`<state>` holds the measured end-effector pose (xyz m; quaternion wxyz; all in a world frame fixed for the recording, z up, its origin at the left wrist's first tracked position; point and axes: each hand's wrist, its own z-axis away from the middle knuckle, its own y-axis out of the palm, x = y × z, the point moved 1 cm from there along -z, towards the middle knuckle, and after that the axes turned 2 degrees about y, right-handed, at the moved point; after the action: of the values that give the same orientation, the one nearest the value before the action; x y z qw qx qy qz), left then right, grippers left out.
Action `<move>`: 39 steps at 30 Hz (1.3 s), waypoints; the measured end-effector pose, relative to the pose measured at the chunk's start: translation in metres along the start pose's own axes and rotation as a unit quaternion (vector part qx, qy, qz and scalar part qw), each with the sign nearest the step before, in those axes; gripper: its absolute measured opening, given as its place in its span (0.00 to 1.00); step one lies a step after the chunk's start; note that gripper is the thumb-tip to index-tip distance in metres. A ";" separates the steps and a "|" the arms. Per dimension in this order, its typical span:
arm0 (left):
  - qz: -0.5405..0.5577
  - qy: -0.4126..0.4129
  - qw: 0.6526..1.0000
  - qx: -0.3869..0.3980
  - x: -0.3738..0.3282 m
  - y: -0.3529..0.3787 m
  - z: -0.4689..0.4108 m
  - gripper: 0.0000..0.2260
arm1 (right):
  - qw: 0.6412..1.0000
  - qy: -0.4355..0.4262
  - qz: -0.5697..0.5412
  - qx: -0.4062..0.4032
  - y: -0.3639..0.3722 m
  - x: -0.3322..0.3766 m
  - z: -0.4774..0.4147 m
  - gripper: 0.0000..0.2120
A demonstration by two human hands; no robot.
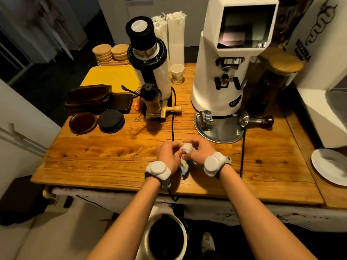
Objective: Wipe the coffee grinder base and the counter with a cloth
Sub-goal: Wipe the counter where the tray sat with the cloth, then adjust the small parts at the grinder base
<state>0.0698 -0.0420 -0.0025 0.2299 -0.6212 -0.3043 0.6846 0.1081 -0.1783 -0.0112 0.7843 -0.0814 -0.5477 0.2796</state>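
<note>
A bunched white cloth with a blue edge (185,162) is held between both hands over the wooden counter (105,152), near its front edge. My left hand (168,153) grips its left side with curled fingers. My right hand (197,152) pinches its right side. Behind them stands the large white coffee grinder (219,72) on its round metal base (221,131). A tamper-like metal piece (205,120) sits on that base.
A smaller black-and-white grinder (150,72) stands at centre left, its black cable (173,126) running to the front edge. Dark dishes (82,122) and coasters (111,121) lie left, a portafilter (257,120) right of the base, a white plate (330,165) far right, a bin (166,239) below.
</note>
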 end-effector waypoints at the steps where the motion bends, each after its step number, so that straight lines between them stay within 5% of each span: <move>1: -0.001 0.008 1.000 0.017 -0.004 0.008 0.002 0.08 | 1.000 0.006 0.008 0.010 -0.006 -0.008 0.002 0.26; 10: -0.108 -0.010 0.990 0.093 -0.011 0.020 -0.007 0.08 | 0.994 -0.029 0.002 0.110 -0.045 -0.024 0.010 0.29; 15: -0.127 -0.003 0.988 0.087 -0.022 0.017 -0.031 0.10 | 0.998 -0.053 0.028 0.018 -0.084 -0.016 -0.010 0.21; 22: -0.061 0.033 0.997 0.040 -0.051 0.027 -0.070 0.17 | 0.991 -0.094 0.035 -0.091 -0.120 0.009 -0.051 0.23; 31: -0.056 0.066 0.994 0.065 -0.057 0.049 -0.113 0.34 | 0.966 -0.152 0.201 -0.055 -0.123 0.015 -0.086 0.23; 39: -0.001 0.043 0.996 0.079 -0.048 0.061 -0.122 0.36 | 0.958 -0.172 0.223 -0.054 -0.125 0.005 -0.098 0.18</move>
<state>0.2005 -0.1021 -0.0162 0.2919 -0.6296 -0.2403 0.6787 0.2422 -0.2617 0.0095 0.5905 -0.1943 -0.6567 0.4270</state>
